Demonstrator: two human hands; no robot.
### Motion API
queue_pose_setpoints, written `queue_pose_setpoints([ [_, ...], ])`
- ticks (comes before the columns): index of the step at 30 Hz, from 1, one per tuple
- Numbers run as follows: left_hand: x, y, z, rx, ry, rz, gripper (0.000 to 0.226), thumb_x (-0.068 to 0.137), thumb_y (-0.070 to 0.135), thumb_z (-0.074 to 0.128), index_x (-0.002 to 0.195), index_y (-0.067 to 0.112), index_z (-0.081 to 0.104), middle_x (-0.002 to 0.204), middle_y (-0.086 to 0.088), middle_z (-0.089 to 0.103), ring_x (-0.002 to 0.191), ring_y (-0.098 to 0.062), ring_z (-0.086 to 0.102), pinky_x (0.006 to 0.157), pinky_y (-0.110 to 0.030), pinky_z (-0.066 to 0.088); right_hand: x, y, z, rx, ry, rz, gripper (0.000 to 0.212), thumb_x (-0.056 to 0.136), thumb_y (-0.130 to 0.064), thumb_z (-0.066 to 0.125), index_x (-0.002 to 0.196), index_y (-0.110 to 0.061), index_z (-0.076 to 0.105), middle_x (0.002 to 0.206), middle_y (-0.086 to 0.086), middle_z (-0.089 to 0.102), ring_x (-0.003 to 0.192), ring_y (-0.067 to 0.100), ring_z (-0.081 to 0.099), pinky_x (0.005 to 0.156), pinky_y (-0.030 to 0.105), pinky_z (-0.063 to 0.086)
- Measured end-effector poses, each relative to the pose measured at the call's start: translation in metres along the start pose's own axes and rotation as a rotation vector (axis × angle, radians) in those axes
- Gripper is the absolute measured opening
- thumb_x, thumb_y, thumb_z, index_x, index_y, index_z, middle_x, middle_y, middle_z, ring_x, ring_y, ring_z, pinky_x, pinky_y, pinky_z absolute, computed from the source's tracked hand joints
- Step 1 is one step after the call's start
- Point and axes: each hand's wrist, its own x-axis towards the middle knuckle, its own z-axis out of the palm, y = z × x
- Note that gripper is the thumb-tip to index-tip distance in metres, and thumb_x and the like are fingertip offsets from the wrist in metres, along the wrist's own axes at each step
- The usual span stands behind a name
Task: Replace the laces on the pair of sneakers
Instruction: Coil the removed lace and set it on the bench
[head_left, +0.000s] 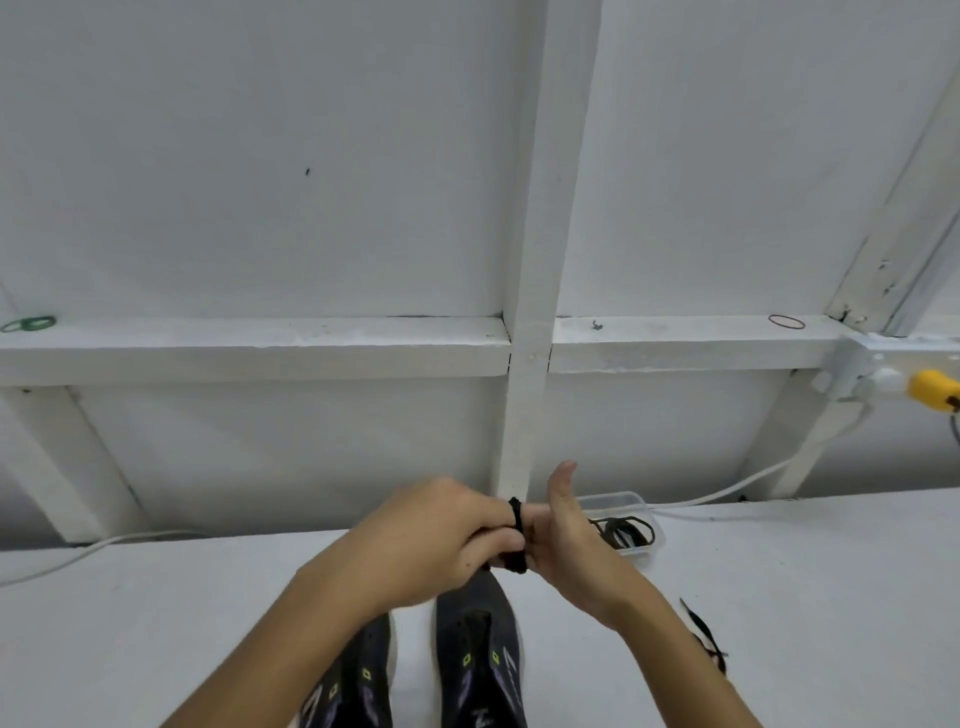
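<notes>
the person's left hand (447, 535) and right hand (566, 535) meet above the toes of two dark sneakers standing side by side on the white table (156, 623). a black lace (516, 538) is wound in a tight bundle around the straight fingers of the right hand, whose thumb sticks up clear of it. the left hand's fingers curl in and pinch the bundle from the left side. the left sneaker (358, 680) is partly hidden under the left forearm; the right sneaker (480, 660) shows bare eyelets along its open tongue. further back and to the right, a clear plastic container (631, 525) holds a coil of black laces (623, 530). another loose black lace (704, 636) lies on the table near the right forearm. on the white ledge behind, a green rubber band (28, 323) sits far left and a red rubber band (786, 322) far right. a yellow plug (932, 389) sits at the right edge.
</notes>
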Motion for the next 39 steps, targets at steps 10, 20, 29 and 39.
queue_pose_setpoints([
  [10,0.012,-0.001,0.07,-1.199,0.202,-0.276,0.027,0.093,0.039,0.068,0.106,0.017,0.077,0.067,0.001,0.061,0.055,-0.017,0.055,0.064,-0.029,0.044,-0.032,-0.006,-0.011,0.353,-0.16,0.036,0.092,0.097,-0.069,0.009,0.08,-0.007,0.075,0.072,0.015,0.072,0.075,0.032,0.072,0.077,0.035,0.056],
  [20,-0.004,0.044,0.127,-1.42,0.451,-0.609,0.018,0.089,0.022,0.071,0.102,0.011,0.078,0.097,-0.023,0.073,0.084,-0.035,0.064,0.099,-0.061,0.047,-0.045,0.042,-0.004,0.454,0.218,0.145,0.059,0.092,-0.043,0.045,0.041,-0.014,0.041,0.034,0.004,0.03,0.033,0.021,0.04,0.042,0.025,0.035],
  [29,-0.013,0.038,0.153,-1.177,0.214,-0.516,0.023,0.089,0.014,0.073,0.095,0.036,0.08,0.091,-0.001,0.079,0.092,-0.015,0.074,0.08,-0.015,0.051,-0.064,0.079,-0.009,0.551,0.386,0.344,0.065,0.098,-0.037,0.047,0.039,-0.017,0.029,0.034,-0.002,0.02,0.032,0.019,0.027,0.039,0.025,0.028],
  [39,0.01,0.055,0.199,-1.028,0.294,-0.642,0.011,0.093,0.009,0.066,0.088,0.017,0.07,0.076,0.001,0.076,0.074,-0.013,0.073,0.075,-0.025,0.055,-0.07,0.102,-0.015,0.422,0.715,0.346,0.072,0.104,-0.037,0.047,0.035,-0.023,0.038,0.043,0.001,0.027,0.036,0.016,0.032,0.042,0.026,0.028],
])
